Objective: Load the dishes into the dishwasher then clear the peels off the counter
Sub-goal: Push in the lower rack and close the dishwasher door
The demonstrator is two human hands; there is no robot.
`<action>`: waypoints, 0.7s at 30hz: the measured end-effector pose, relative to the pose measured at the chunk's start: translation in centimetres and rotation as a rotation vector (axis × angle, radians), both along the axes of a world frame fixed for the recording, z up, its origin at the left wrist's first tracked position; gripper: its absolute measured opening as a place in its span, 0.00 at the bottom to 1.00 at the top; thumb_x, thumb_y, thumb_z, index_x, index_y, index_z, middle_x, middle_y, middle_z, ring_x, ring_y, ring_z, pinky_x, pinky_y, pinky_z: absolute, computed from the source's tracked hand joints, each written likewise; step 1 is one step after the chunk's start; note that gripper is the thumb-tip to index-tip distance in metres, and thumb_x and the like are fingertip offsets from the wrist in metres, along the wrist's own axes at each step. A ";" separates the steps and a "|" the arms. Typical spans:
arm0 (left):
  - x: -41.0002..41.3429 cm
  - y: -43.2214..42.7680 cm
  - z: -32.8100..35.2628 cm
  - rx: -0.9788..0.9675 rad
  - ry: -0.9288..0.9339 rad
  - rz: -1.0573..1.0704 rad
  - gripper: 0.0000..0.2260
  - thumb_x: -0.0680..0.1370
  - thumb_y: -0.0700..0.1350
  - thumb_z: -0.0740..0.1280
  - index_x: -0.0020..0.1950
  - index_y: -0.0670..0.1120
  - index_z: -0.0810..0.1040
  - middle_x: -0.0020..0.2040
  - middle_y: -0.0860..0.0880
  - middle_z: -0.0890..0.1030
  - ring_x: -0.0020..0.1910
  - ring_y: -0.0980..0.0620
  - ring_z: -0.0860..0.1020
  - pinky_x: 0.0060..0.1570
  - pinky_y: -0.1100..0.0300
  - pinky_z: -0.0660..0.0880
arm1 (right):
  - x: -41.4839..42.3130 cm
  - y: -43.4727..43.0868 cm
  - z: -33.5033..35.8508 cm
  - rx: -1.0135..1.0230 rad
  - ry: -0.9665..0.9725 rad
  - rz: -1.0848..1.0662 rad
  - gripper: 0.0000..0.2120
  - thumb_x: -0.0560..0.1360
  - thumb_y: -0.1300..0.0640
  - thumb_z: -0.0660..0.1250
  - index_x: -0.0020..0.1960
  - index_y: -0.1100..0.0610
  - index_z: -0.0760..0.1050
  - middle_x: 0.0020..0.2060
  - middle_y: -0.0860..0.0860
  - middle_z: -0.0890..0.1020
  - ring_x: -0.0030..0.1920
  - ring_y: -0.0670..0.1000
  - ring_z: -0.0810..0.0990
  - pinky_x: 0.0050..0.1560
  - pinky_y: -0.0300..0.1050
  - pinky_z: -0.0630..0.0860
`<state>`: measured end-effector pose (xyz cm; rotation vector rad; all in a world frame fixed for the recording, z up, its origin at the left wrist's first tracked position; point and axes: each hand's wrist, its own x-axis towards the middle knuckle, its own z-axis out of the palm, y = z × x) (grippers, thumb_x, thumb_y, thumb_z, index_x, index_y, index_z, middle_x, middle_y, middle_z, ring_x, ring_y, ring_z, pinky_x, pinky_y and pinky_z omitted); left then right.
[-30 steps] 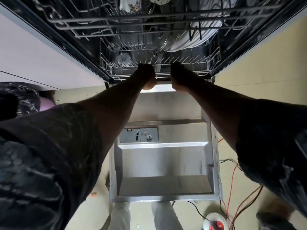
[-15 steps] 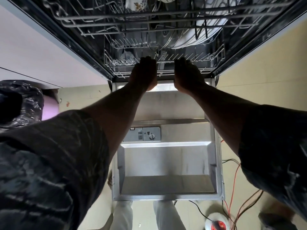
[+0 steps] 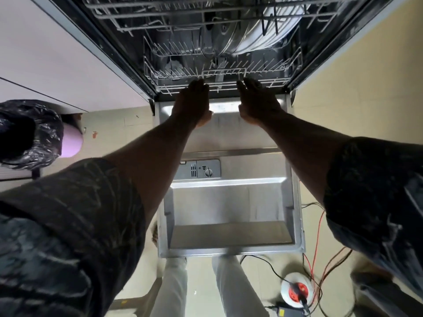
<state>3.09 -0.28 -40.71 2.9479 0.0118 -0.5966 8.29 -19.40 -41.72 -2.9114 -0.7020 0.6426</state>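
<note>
The dishwasher stands open, its steel door (image 3: 229,202) folded down flat below me. The lower wire rack (image 3: 270,74) sits pushed back inside the tub, with white plates (image 3: 281,30) and a steel pan (image 3: 229,33) stacked in it. An upper rack (image 3: 206,10) spans the top of the view. My left hand (image 3: 192,101) and my right hand (image 3: 258,99) reach out side by side with straight fingers. Their fingertips lie at the front rail of the lower rack, and neither hand holds anything.
A bin lined with a black bag (image 3: 29,133) stands at the left by white cabinet fronts (image 3: 57,65). A white cable reel (image 3: 297,289) with red and black wires (image 3: 315,236) lies on the floor at right. My legs (image 3: 231,287) stand at the door's near edge.
Both hands have gone from curled fists gripping the rack's front rail to flat, straight fingers. The lower rack has slid further back into the tub.
</note>
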 end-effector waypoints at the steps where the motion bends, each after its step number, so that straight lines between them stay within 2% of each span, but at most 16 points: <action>1: -1.0 -0.2 0.2 -0.003 -0.004 0.003 0.38 0.77 0.53 0.71 0.80 0.39 0.58 0.81 0.41 0.58 0.79 0.41 0.57 0.77 0.45 0.58 | -1.0 -0.3 0.2 -0.016 -0.007 0.011 0.33 0.78 0.59 0.61 0.81 0.58 0.54 0.80 0.58 0.58 0.79 0.61 0.58 0.75 0.60 0.62; 7: -9.2 -1.0 -0.2 -0.020 0.053 -0.001 0.35 0.78 0.57 0.69 0.77 0.39 0.63 0.80 0.40 0.60 0.78 0.41 0.59 0.76 0.44 0.60 | -9.8 -2.7 0.4 -0.059 0.035 -0.019 0.31 0.81 0.57 0.60 0.81 0.59 0.54 0.79 0.60 0.58 0.78 0.62 0.58 0.74 0.61 0.63; 10: -14.1 -1.7 -0.7 -0.068 0.111 0.025 0.35 0.78 0.57 0.69 0.77 0.39 0.63 0.80 0.40 0.60 0.79 0.41 0.58 0.76 0.44 0.58 | -15.7 -4.1 0.4 -0.049 0.088 -0.068 0.30 0.80 0.58 0.61 0.79 0.59 0.56 0.78 0.61 0.61 0.76 0.63 0.61 0.72 0.61 0.64; 14: -22.2 -2.5 -1.8 -0.091 0.235 0.110 0.33 0.80 0.58 0.66 0.78 0.41 0.62 0.80 0.42 0.58 0.79 0.42 0.56 0.77 0.45 0.57 | -24.3 -6.2 -0.3 -0.092 0.210 -0.201 0.30 0.80 0.57 0.62 0.78 0.59 0.57 0.76 0.59 0.63 0.73 0.63 0.64 0.68 0.58 0.68; 17: -29.0 -2.7 -3.1 -0.084 0.345 0.169 0.35 0.81 0.59 0.63 0.80 0.42 0.58 0.82 0.44 0.54 0.81 0.43 0.52 0.77 0.46 0.55 | -30.4 -7.8 -1.4 -0.101 0.295 -0.312 0.30 0.80 0.57 0.61 0.79 0.59 0.56 0.76 0.59 0.61 0.73 0.63 0.63 0.69 0.58 0.67; 21: -37.6 -3.2 -5.3 -0.135 0.425 0.296 0.34 0.80 0.60 0.64 0.79 0.41 0.61 0.81 0.42 0.58 0.79 0.41 0.57 0.75 0.45 0.60 | -37.9 -9.4 -3.6 -0.097 0.377 -0.468 0.29 0.79 0.57 0.61 0.78 0.58 0.58 0.75 0.59 0.62 0.72 0.64 0.64 0.69 0.58 0.67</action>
